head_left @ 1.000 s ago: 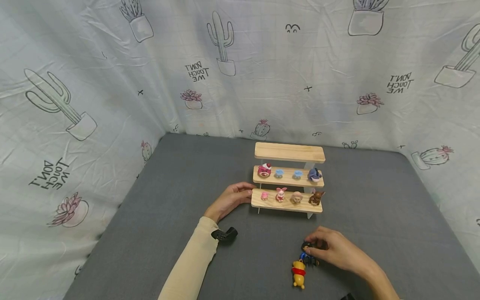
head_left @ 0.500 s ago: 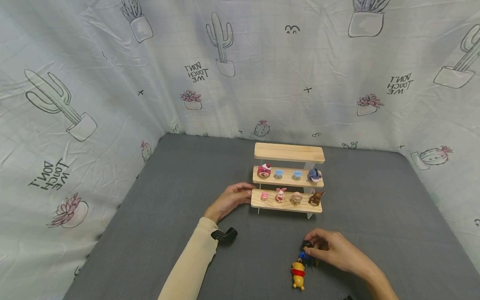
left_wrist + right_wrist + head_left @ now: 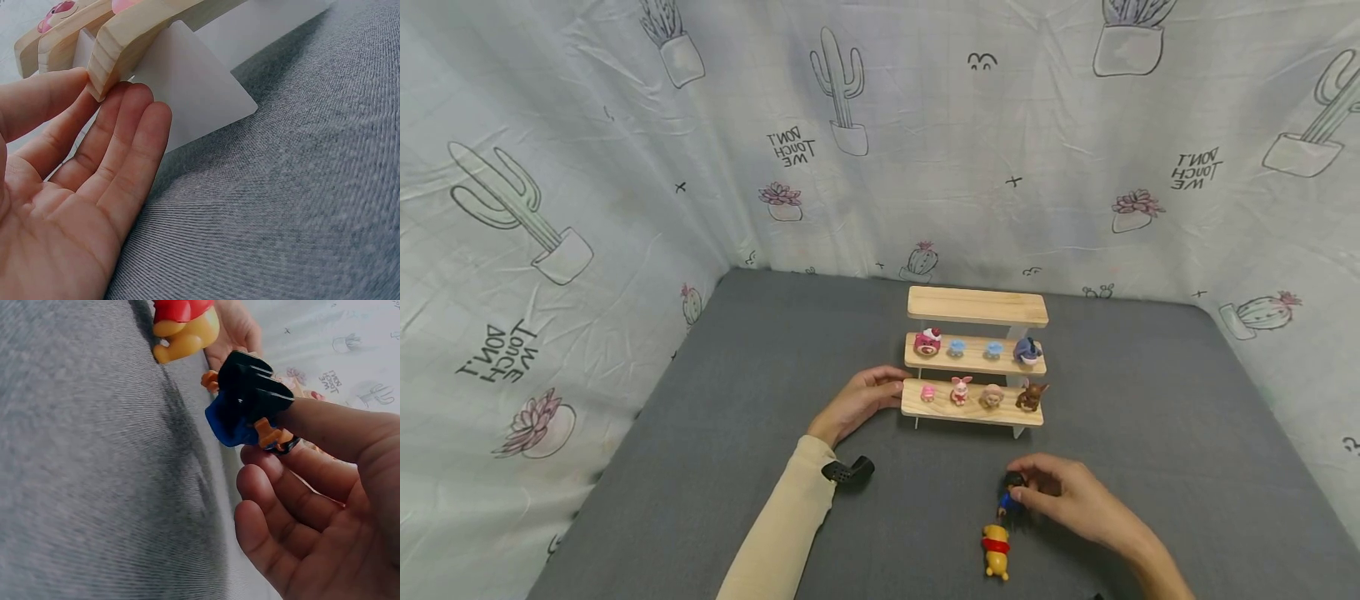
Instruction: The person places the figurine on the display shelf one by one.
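Note:
My right hand (image 3: pixel 1071 498) pinches a small toy figure (image 3: pixel 240 409) with black hair, a blue top and dark legs. In the right wrist view it hangs tilted just off the grey cloth, legs toward the camera. Close by, a yellow bear figure (image 3: pixel 996 552) in a red shirt lies on the cloth. My left hand (image 3: pixel 863 402) holds the left end of the lowest board of a three-tier wooden display stand (image 3: pixel 977 306). Thumb and index finger grip the board's corner in the left wrist view, and the other fingers (image 3: pixel 150 134) extend under it beside the white side panel (image 3: pixel 194 87).
The bottom tier carries a pink piece (image 3: pixel 928 392), a piglet figure (image 3: pixel 960 391), a beige-pink figure (image 3: pixel 992 396) and a brown figure (image 3: pixel 1031 397). On the middle tier are a pink bear head (image 3: pixel 927 342), two light-blue pieces (image 3: pixel 957 348) and a blue-grey donkey figure (image 3: pixel 1027 351). A cactus-print curtain (image 3: pixel 925 125) hangs behind.
My right hand has lifted the black-haired figure slightly and tipped it, moving it away from the bear figure. The left hand keeps its hold on the stand.

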`<state>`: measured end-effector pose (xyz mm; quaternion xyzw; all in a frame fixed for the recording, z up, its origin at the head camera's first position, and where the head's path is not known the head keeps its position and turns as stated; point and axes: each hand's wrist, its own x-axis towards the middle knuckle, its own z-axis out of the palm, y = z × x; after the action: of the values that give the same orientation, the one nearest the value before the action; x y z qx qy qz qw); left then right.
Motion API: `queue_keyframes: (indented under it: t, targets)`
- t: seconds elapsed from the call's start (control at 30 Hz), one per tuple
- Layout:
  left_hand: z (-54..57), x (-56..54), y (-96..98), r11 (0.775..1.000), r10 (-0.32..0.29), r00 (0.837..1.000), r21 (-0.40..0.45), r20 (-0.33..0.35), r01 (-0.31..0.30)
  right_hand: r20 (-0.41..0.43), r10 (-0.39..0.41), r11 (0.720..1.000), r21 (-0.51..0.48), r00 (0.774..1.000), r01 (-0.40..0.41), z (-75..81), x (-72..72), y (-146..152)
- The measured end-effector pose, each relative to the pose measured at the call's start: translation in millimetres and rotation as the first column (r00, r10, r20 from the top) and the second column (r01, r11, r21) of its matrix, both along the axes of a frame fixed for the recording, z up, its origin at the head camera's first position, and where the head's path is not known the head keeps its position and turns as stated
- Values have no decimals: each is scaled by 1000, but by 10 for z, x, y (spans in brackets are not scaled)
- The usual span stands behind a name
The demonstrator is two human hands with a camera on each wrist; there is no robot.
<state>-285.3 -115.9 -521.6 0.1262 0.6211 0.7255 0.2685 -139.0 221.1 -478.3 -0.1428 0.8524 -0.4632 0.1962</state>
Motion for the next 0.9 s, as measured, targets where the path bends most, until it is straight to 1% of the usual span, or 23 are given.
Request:
queue_keyframes:
  t: [0.17,0.33,0.47,0.63,0.73,0.8,0.9]
  targets:
    - [-16,-9,1,1000,-3,1000,-2,-12,3,-32,-20,1000,8,999,20,59,-12,-2]
    - [-24,-11,4,1000,2,1000,-3,-14,-2,-87,-15,1000,10,996,15,98,-12,-9]
    - [-11,-5,8,1000,3,1000,-6,-20,-3,-155,-6,1000,6,988,7,131,-19,-21]
    - [-8,-6,9,1000,3,1000,-11,-19,-3,-240,17,1000,15,971,-14,207,-69,-32]
    - [-16,-9,9,1000,0,1000,-9,-17,0,-257,18,1000,29,966,-11,266,-92,-50]
    - [-23,-11,8,1000,2,1000,-8,-15,-2,-259,5,999,38,966,5,302,-105,-76]
    - [-30,-11,6,1000,5,1000,-6,-15,-5,-272,-9,999,30,962,17,352,-125,-116]
